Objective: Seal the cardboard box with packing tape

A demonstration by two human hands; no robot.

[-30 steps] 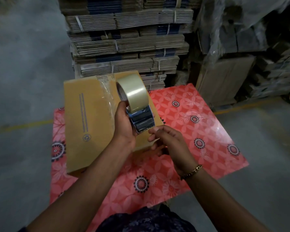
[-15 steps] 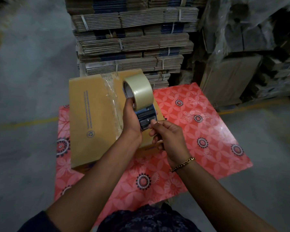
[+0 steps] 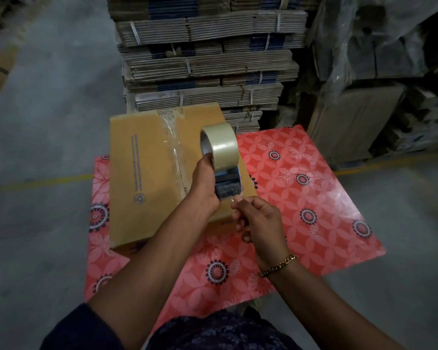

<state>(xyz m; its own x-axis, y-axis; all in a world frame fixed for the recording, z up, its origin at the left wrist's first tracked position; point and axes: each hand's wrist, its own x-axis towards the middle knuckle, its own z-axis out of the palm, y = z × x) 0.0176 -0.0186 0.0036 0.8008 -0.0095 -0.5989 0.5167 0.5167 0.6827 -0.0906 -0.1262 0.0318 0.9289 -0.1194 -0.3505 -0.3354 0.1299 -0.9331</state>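
A closed brown cardboard box (image 3: 147, 173) lies on a red flowered table (image 3: 301, 198), with a strip of clear tape (image 3: 173, 147) running along its middle seam. My left hand (image 3: 204, 185) grips a tape dispenser (image 3: 226, 183) that carries a roll of clear packing tape (image 3: 220, 145), held just above the box's right side. My right hand (image 3: 257, 218) pinches the loose tape end at the dispenser's lower mouth, over the box's near right corner.
Tall stacks of strapped flat cardboard (image 3: 205, 59) stand right behind the table. Plastic-wrapped goods (image 3: 377, 46) and a leaning board (image 3: 352, 117) fill the right. Grey concrete floor with a yellow line (image 3: 36, 183) lies to the left.
My right hand's fingers have closed in on the tape end at the dispenser's mouth. Both hands and the dispenser stay over the box's right side; the view shifted slightly.
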